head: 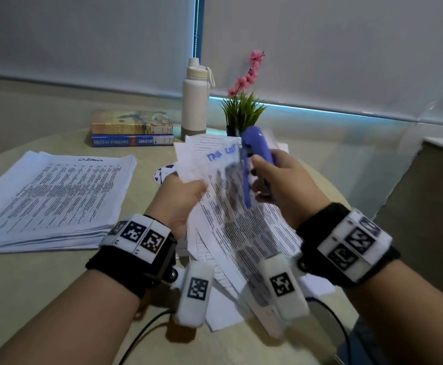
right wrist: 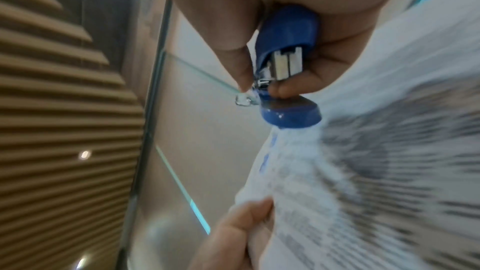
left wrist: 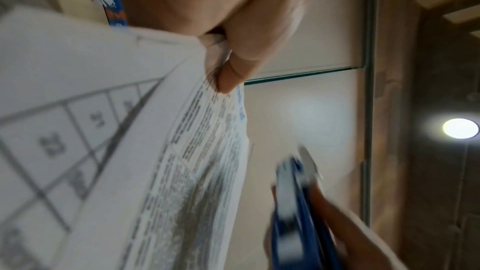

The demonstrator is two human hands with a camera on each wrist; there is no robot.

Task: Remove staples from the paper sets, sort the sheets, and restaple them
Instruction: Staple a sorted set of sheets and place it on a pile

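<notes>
- A set of printed sheets (head: 244, 214) is gripped by the left hand (head: 180, 201) at the centre of the head view, held up off the table (head: 57, 299); in the left wrist view the thumb is seen pressed onto the paper edge, fingers curled round it.
- A blue stapler (head: 254, 156) is held by the right hand (head: 281, 185), just right of centre, with fingers and thumb wrapped round its body; its nose is pointed up and away.
- In the right wrist view the stapler's lower end is seen touching the top edge of the held sheets; whether paper sits between its jaws cannot be told because of blur.
- A thick stack of printed paper (head: 54, 196) is lying at the left of the head view, well apart from the hands.
- More loose sheets (head: 223, 306) are spread on the table under the held set, lower centre.
- Two books (head: 132, 130), a white bottle (head: 195, 98) and a small plant with pink flowers (head: 242, 106) are seen at the upper centre.
</notes>
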